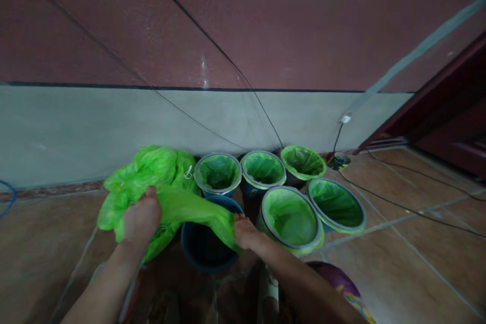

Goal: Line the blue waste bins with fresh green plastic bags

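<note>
A bright green plastic bag [193,207] is stretched between my two hands above a blue bin [210,258] that has no liner over its rim. My left hand [142,215] grips the bag's left end, thumb up. At the other end, my right hand [245,230] is closed on the bag near the bin's right rim. Behind and left of my left hand lies a heap of green bags [152,162] against the wall. The bag partly covers the bin's opening.
Several bins with green liners stand to the right, among them a grey-rimmed bin [291,217] close to my right arm. A tin can [339,162] and a black cable [402,205] are on the tiled floor [410,273]. The wall [114,121] stands behind.
</note>
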Action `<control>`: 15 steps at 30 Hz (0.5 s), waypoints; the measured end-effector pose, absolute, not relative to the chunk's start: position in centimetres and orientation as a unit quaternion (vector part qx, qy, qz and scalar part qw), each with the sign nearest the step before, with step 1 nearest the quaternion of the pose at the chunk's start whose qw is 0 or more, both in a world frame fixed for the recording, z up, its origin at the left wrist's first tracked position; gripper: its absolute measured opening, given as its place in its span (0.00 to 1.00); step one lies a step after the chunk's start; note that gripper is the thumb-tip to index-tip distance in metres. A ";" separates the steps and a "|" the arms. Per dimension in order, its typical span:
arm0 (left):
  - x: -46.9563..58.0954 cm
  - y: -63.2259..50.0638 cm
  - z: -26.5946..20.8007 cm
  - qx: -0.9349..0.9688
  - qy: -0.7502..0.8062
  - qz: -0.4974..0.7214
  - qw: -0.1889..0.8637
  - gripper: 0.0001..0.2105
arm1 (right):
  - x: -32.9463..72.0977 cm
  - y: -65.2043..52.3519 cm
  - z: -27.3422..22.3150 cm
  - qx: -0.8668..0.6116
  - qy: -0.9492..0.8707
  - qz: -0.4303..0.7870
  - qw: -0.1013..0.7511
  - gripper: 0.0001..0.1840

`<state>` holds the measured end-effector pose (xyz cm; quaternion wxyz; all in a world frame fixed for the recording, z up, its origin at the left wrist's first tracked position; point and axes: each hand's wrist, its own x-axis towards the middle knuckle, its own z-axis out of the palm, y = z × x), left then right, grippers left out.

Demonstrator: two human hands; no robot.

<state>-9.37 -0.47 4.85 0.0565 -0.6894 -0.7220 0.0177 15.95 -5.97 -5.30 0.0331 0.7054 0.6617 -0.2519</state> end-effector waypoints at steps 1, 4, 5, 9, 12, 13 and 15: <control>-8.9 -0.6 4.2 -0.697 -0.715 0.026 0.048 0.19 | 15.8 -6.0 -5.5 0.701 0.662 -0.257 0.058 0.28; -7.2 -0.9 2.1 -0.719 -0.695 0.026 0.016 0.19 | 16.6 -5.5 -5.3 0.691 0.669 -0.256 0.097 0.20; -6.6 -1.1 1.3 -0.729 -0.684 0.020 -0.008 0.18 | 17.0 -5.3 -4.9 0.689 0.675 -0.250 0.090 0.18; -3.7 -2.6 -3.2 -0.746 -0.636 -0.016 -0.198 0.15 | 17.8 -4.7 -3.7 0.677 0.695 -0.241 0.027 0.17; -1.5 -4.5 -6.8 -0.712 -0.562 -0.082 -0.412 0.10 | 17.4 -5.0 -3.7 0.661 0.689 -0.297 -0.025 0.20; -0.9 -5.2 -7.7 -0.679 -0.544 -0.104 -0.482 0.11 | 17.2 -5.1 -3.8 0.657 0.680 -0.323 -0.041 0.22; -0.1 -6.3 -9.0 -0.606 -0.516 -0.155 -0.586 0.13 | 16.7 -5.5 -4.3 0.655 0.657 -0.370 -0.060 0.26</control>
